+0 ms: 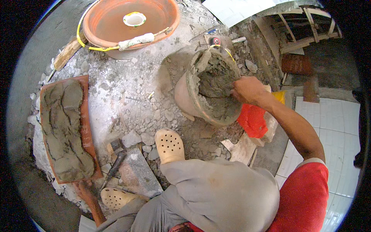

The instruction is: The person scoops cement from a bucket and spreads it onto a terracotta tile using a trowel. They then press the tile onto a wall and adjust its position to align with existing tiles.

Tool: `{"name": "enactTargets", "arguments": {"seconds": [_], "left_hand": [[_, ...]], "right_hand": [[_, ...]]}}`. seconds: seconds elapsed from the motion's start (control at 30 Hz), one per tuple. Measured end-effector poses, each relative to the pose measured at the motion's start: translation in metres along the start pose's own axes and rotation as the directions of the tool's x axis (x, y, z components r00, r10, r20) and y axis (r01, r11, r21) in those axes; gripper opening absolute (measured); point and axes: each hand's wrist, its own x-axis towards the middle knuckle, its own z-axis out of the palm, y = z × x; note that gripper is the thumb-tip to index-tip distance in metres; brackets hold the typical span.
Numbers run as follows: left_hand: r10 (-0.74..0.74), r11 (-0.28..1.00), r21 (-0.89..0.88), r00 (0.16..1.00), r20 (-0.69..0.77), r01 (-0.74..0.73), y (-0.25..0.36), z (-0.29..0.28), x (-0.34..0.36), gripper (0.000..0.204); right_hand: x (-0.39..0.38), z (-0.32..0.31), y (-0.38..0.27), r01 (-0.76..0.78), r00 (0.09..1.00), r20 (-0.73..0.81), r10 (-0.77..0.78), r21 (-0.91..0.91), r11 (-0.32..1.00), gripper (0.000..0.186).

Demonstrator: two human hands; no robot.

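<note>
Left hand (88, 193) at the lower edge of a reddish-brown tile (87, 135), which sits at far left under a thick, uneven grey mortar layer (63, 127); fingers mostly hidden, can't tell if clamped. Right hand (249, 92) at the right side of a bucket (184, 94) of mortar, center-right; fingers curled together, can't tell if they grip anything. Red item (252, 121) just below that hand. Orange basin (174, 19) of murky water at top left.

Our left hand (82, 188) touches the near edge of a red tile (87, 116) spread with mortar (65, 135). Our right hand (249, 90), fingertips hidden, is at a mortar bucket's (184, 94) mouth. Beyond, a white bowl (134, 19) sits in an orange basin (176, 17) of water.
</note>
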Motion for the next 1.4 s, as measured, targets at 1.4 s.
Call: {"name": "enactTargets", "arguments": {"seconds": [1.4], "left_hand": [[-0.197,0.921,-0.342,0.980,0.010,0.189,0.067,0.024,-0.015,0.020]], "right_hand": [[0.117,-0.153,-0.339,0.828,0.120,-0.851,-0.511,-0.198,0.524,0.026]]}}
